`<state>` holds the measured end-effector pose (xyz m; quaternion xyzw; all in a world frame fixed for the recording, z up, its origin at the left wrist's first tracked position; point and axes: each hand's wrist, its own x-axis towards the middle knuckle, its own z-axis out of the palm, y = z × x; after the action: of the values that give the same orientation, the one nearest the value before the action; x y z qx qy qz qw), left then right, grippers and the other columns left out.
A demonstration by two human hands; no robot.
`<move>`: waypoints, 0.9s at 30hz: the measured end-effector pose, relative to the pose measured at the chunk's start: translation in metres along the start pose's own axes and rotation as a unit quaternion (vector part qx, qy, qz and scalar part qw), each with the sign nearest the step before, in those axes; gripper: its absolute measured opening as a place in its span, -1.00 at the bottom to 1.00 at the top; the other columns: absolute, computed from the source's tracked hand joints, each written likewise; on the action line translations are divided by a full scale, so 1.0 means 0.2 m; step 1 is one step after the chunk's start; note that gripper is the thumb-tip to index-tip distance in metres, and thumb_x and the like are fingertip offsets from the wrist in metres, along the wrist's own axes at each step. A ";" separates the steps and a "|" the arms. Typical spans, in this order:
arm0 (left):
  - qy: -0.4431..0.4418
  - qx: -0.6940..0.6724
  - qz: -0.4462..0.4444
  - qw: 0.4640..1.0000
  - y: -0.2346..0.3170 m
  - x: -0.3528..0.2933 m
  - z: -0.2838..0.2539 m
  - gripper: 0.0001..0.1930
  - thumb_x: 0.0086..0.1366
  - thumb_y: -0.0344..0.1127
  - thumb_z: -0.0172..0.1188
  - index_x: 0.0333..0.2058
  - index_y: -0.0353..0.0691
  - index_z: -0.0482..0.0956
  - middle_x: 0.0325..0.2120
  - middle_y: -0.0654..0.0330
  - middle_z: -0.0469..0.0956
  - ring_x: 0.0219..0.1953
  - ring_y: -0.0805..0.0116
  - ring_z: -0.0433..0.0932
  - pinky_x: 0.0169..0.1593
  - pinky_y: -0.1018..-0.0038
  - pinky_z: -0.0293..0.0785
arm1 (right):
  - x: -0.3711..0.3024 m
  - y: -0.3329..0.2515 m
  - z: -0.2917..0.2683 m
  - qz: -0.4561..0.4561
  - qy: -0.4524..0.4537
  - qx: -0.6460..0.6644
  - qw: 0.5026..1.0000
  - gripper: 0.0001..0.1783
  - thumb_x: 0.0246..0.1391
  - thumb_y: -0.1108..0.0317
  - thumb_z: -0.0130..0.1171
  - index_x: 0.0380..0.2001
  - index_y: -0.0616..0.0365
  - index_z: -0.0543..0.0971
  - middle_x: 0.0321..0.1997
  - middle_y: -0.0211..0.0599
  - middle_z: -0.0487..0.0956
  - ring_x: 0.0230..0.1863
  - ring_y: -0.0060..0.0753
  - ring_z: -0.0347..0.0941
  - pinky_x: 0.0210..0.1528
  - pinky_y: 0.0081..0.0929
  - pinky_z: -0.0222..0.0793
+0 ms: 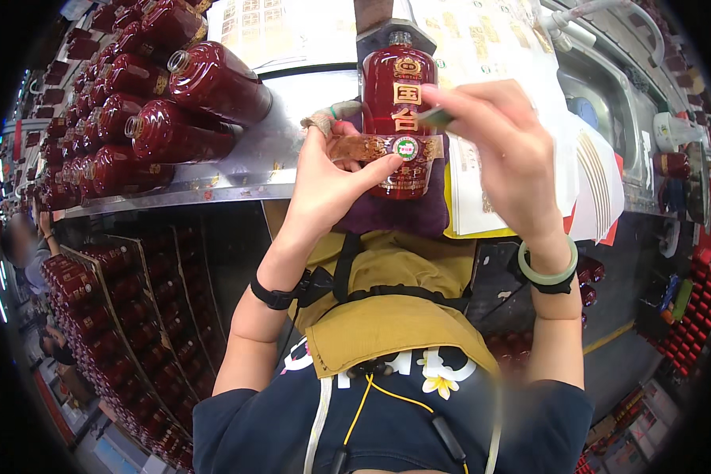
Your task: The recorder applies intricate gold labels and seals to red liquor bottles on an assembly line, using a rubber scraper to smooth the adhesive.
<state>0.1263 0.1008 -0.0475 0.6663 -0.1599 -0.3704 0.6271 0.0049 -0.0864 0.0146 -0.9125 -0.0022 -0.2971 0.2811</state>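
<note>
A dark red glass bottle [379, 99] with gold characters lies on a purple cloth [438, 209], its neck pointing away from me. Across its lower part runs a brown-and-gold label strip [371, 148] with a round green-and-white sticker [404, 148]. My left hand [324, 170] is closed on the strip's left end, thumb pressed beside the sticker; cloth wraps some of its fingertips. Over the bottle's right side, my right hand [494, 130] pinches a small flat green tool [436, 118], blurred by motion. A pale green bangle [549, 272] circles that wrist.
Several red bottles [221, 83] crowd the metal table at left. White label sheets [498, 178] lie stacked at right, beside a metal sink [608, 95]. Gold label sheets [280, 31] are behind. Racks of bottles [126, 316] stand below left, where another person [35, 245] shows.
</note>
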 end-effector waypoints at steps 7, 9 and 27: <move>-0.005 -0.008 0.005 1.000 0.01 -0.01 0.01 -0.34 0.13 -0.54 0.49 0.17 -0.26 0.35 -0.12 0.32 0.38 -0.04 0.48 0.54 0.03 0.50 0.57 | 0.08 0.01 0.09 -0.076 -0.004 -0.080 0.994 -0.56 -0.10 0.52 0.20 -0.05 0.14 0.69 -0.24 -0.28 0.66 -0.19 -0.22 0.51 -0.11 -0.29 0.49; -0.018 -0.033 0.009 0.999 0.00 0.00 -0.02 -0.34 0.12 -0.55 0.49 0.16 -0.26 0.35 -0.11 0.31 0.38 -0.02 0.48 0.53 0.05 0.49 0.55 | 0.07 0.03 0.07 -0.087 0.035 -0.111 0.989 -0.58 -0.09 0.58 0.23 -0.08 0.12 0.69 -0.27 -0.29 0.67 -0.23 -0.22 0.50 -0.14 -0.31 0.49; -0.085 -0.061 -0.016 0.994 -0.03 0.02 -0.11 -0.18 0.09 -0.58 0.48 0.30 -0.29 0.25 0.05 0.20 0.35 0.10 0.34 0.49 0.11 0.40 0.55 | -0.36 0.01 0.09 -0.107 -0.010 -0.019 0.994 -0.74 -0.21 0.43 0.33 -0.34 -0.03 0.75 -0.14 -0.51 0.74 -0.16 -0.38 0.60 -0.11 -0.40 0.44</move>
<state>0.1436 0.1150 -0.0568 0.5950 -0.1792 -0.4450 0.6448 -0.0454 -0.0672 -0.0371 -0.9152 -0.0969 -0.3165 0.2300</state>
